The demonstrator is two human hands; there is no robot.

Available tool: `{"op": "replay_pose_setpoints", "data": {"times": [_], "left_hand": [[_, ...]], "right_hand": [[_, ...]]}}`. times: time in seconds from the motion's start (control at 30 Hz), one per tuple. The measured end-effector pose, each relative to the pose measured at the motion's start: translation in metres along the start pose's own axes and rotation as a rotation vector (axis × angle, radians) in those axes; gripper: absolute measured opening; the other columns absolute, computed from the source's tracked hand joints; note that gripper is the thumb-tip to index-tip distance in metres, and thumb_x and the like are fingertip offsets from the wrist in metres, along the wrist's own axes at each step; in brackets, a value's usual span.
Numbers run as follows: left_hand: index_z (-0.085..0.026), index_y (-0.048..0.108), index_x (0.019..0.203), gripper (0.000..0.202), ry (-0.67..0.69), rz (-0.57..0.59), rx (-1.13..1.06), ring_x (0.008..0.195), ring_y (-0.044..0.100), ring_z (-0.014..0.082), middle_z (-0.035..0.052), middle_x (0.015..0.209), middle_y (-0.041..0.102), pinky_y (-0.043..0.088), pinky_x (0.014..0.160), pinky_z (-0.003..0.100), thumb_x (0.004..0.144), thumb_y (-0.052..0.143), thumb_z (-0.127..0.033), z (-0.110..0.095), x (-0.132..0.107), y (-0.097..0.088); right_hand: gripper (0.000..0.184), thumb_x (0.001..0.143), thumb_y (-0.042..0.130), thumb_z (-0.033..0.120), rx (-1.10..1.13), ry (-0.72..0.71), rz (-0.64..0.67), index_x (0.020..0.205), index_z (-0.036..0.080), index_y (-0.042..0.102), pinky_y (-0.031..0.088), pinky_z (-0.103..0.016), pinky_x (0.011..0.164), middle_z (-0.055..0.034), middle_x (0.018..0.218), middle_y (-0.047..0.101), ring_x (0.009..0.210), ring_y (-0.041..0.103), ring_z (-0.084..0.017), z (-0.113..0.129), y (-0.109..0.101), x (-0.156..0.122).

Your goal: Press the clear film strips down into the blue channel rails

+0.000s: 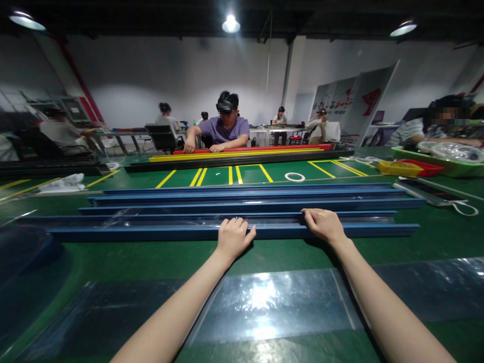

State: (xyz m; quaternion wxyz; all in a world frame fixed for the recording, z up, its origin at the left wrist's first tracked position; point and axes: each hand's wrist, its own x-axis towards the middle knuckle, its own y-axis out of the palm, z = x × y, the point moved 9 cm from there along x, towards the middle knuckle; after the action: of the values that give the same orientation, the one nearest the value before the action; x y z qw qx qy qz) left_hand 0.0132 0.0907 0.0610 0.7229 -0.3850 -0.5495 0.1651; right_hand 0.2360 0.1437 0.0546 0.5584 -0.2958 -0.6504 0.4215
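Note:
Blue plastic channel strips (143, 233) with raised edges lie lengthwise side by side across the green table, clear film inside the nearest one. Over that strip's near edge curl the fingers of my left hand (234, 237), its thumb out to the right. Further right, my right hand (324, 225) is closed, with its fingertips bent down at the strip's inner edge and partly hidden. A wide clear plastic sheet (298, 302) runs flat across the table beneath my forearms, reflecting the lamps.
Across the table (181, 257), a person (227, 128) handles red, yellow (234, 154) and black strips. A white ring (294, 177) lies between us. At right are a tablet-like device with a cable (465, 207), yellow and red trays (401, 168), and a green bin (454, 169).

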Motion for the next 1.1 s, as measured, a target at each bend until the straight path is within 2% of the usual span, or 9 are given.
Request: {"op": "replay_pose_setpoints", "data": {"times": [0.33,0.7,1.1], "left_hand": [[-0.017,0.061,0.059,0.042,-0.071,0.095,-0.033,0.062,0.054,0.0150,0.0041,0.063,0.059,0.031,0.052,0.026,0.084,0.037,-0.041,0.007,0.002,0.010],[-0.017,0.064,0.069,0.038,-0.105,0.160,-0.081,0.067,0.058,0.0175,0.0054,0.069,0.062,0.036,0.054,0.026,0.083,0.038,-0.041,0.009,0.004,0.013],[-0.017,0.065,0.070,0.039,-0.120,0.194,-0.065,0.070,0.058,0.0183,0.0063,0.072,0.063,0.036,0.055,0.026,0.084,0.038,-0.042,0.009,0.005,0.015]], "right_hand": [[0.038,0.084,0.031,0.030,-0.008,0.023,0.010,0.083,0.022,0.069,0.045,-0.024,0.072,-0.0029,0.094,0.068,0.086,0.062,-0.017,-0.001,0.000,0.001],[0.038,0.083,0.032,0.029,-0.020,0.028,0.002,0.086,0.022,0.069,0.045,-0.025,0.071,-0.0039,0.094,0.068,0.085,0.062,-0.018,0.000,-0.003,0.000],[0.038,0.082,0.032,0.029,0.003,0.054,0.000,0.087,0.022,0.069,0.045,-0.026,0.071,-0.0033,0.093,0.068,0.084,0.062,-0.018,-0.002,-0.004,0.001]]}}
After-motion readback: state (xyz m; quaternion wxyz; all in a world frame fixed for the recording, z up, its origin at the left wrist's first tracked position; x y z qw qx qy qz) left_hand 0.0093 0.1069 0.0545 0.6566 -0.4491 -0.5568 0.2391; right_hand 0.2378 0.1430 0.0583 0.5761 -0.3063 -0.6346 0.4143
